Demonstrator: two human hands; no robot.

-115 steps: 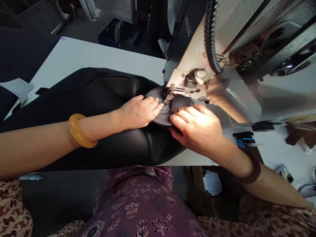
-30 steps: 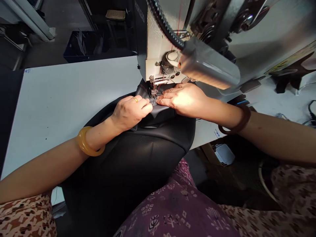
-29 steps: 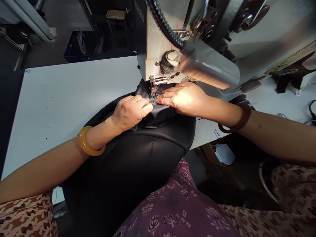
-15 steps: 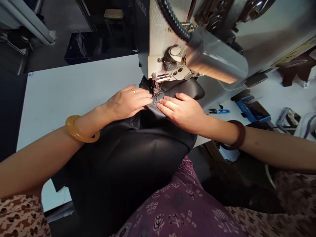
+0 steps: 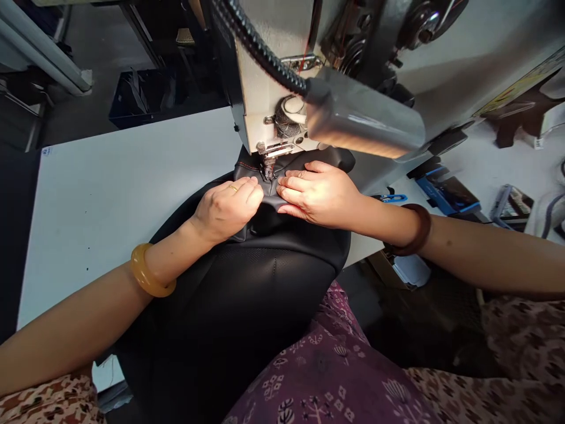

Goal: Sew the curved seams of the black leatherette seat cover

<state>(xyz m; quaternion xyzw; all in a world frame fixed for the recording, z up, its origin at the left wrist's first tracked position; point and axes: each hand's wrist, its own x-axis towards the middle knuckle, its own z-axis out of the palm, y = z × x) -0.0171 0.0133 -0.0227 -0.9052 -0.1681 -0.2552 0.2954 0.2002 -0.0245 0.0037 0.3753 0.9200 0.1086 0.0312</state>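
A large piece of black leather (image 5: 273, 294) with orange stitching is bunched under the sewing machine's presser foot (image 5: 268, 169) and drapes over the table's front edge onto my lap. My left hand (image 5: 229, 207), its fingers curled in, grips the leather just left of and in front of the foot. On the other side, my right hand (image 5: 320, 194) holds a fold of it, fingertips close together and thumb lower down. A seam line runs between both hands up to the foot. The leather under my fingers is hidden.
The sewing machine head (image 5: 256, 88) rises above the hands, with a lamp (image 5: 366, 115) on a flexible neck. Blue thread snips (image 5: 392, 198) and a blue box (image 5: 448, 191) lie right on the white table (image 5: 101, 182). A dark bin (image 5: 141, 97) stands behind.
My left hand has curled from flat fingers into a grip and drawn back slightly from the foot. My right thumb now shows below the fingers. The view has shifted a little.
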